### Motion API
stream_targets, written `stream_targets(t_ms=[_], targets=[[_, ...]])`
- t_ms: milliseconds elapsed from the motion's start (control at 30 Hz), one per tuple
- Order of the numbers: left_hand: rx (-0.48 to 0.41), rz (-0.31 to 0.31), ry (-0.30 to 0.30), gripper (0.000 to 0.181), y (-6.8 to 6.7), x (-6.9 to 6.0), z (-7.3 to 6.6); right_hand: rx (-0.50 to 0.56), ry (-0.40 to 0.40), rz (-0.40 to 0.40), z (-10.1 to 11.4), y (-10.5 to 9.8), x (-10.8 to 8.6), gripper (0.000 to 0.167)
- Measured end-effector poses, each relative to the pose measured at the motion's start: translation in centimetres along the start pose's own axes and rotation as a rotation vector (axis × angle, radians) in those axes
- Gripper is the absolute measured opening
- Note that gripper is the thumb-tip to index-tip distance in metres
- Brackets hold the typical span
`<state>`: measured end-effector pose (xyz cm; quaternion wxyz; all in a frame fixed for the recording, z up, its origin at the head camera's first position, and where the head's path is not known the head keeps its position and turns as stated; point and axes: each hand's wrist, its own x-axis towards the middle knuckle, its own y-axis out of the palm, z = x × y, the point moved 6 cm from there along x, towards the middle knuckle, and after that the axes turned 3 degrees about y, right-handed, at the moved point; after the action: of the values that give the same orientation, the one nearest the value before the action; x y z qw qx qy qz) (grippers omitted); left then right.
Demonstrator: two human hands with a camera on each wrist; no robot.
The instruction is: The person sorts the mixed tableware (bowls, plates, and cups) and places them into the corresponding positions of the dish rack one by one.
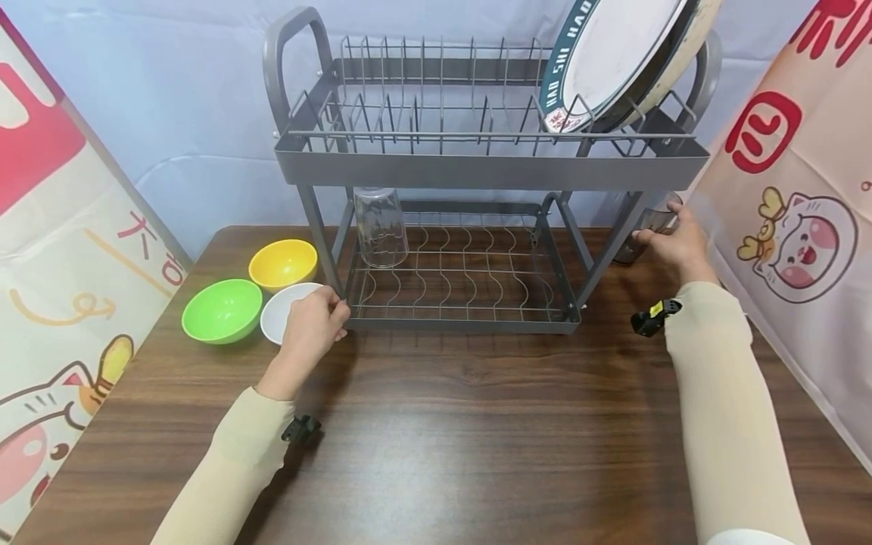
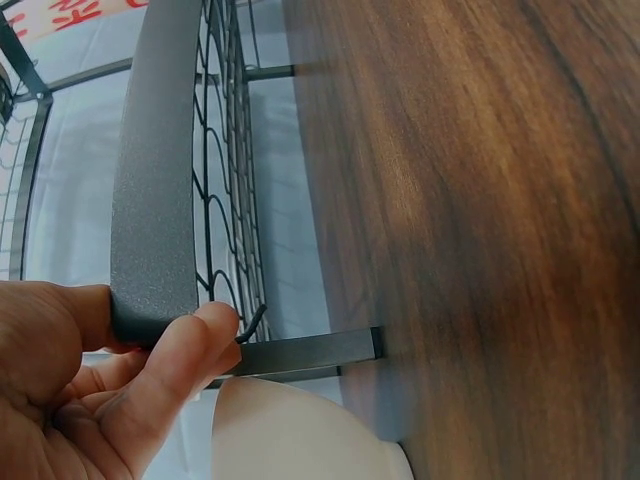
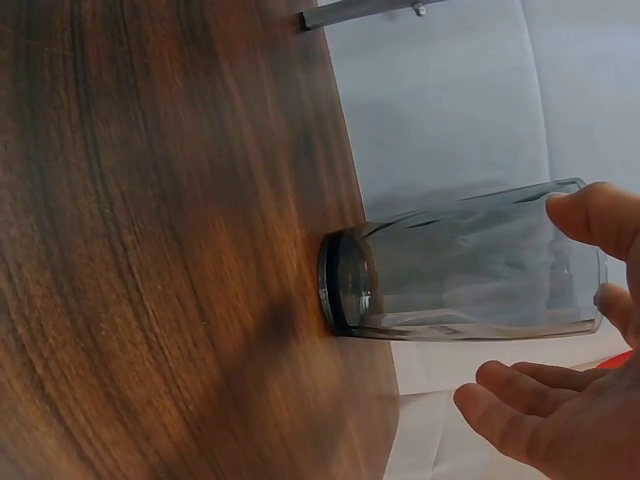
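Note:
A grey two-tier dish rack (image 1: 436, 172) stands on the wooden table. At the front left corner of its lower tier, my left hand (image 1: 313, 325) pinches the frame; the left wrist view shows thumb and fingers on the end of the grey bar (image 2: 155, 220). To the right of the rack a clear drinking glass (image 3: 470, 270) stands upright on its dark-looking base. My right hand (image 1: 684, 241) is at the glass's rim, thumb and index finger beside it, the other fingers (image 3: 500, 400) extended and apart from it. Whether the fingertips press the glass is unclear.
Another clear glass (image 1: 381, 231) stands upside down in the lower tier's left end. Large plates (image 1: 613, 68) lean in the upper tier's right end. Left of the rack sit a yellow bowl (image 1: 282, 263), a green bowl (image 1: 222, 312) and a white bowl (image 1: 275, 314), partly behind my left hand.

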<state>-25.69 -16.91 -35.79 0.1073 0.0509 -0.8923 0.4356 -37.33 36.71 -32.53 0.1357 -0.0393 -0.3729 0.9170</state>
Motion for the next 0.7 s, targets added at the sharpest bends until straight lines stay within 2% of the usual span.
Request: stream_targets(t_ms=[333,567,700], targets=[[-0.003,-0.006,0.001,0.011,-0.21,0.02,-0.07,0.042,0.012,-0.060,-0.14,0.46,0.12,0.074],[-0.008,-0.001,-0.008,0.012,-0.05,-0.01,-0.04,0.034,0.009,-0.128,-0.33,0.51,0.09,0.060],[-0.012,-0.001,-0.009,0.012,-0.01,-0.04,-0.02,0.032,0.026,-0.187,-0.71,0.34,0.11,0.046]])
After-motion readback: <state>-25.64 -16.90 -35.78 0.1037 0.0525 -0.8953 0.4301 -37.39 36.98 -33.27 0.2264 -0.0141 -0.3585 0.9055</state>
